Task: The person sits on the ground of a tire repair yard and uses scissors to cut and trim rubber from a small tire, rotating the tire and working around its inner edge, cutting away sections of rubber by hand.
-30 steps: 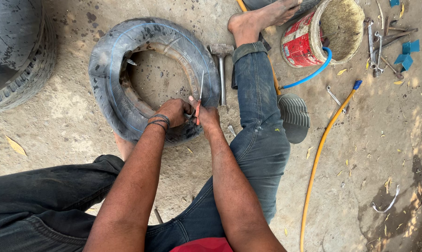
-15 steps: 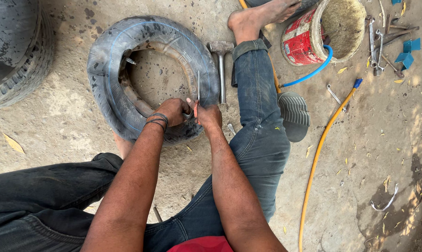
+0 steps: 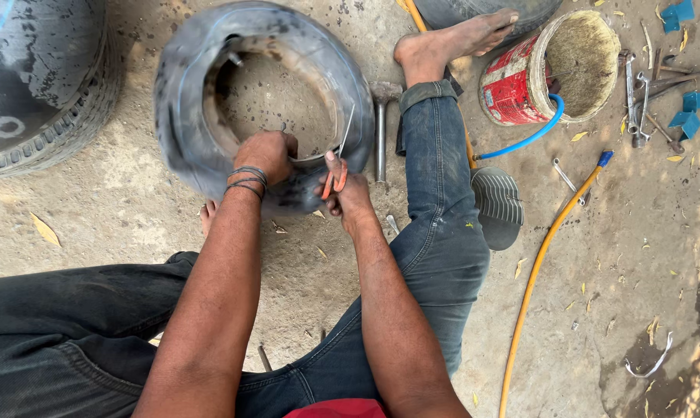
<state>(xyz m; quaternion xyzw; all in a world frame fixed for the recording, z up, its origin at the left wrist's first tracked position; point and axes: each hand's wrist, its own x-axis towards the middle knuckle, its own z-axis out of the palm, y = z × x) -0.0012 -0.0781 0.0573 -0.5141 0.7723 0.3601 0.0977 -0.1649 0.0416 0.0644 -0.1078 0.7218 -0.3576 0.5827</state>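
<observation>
- Left hand (image 3: 266,155) clenched on near rim of black inner tube (image 3: 187,131), lying on ground between legs.
- Right hand (image 3: 348,192) grasping orange-handled scissors (image 3: 339,166), blades up against tube.
- Hammer (image 3: 381,124) just beside.

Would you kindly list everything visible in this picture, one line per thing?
inner tube: one, black, on the ground at centre, gripped at its near edge
scissors: one, orange handles, at the tube's near edge
large tyre: one, black, upper left
hammer: one, grey, beside the tube
bucket: one, red, tipped on its side, upper right
blue hose: one, running from the bucket
yellow hose: one, across the ground at right
sandal: one, dark, beside the right leg
spanners: several, metal, far right
left hand: grips the tube
right hand: holds the scissors
</observation>
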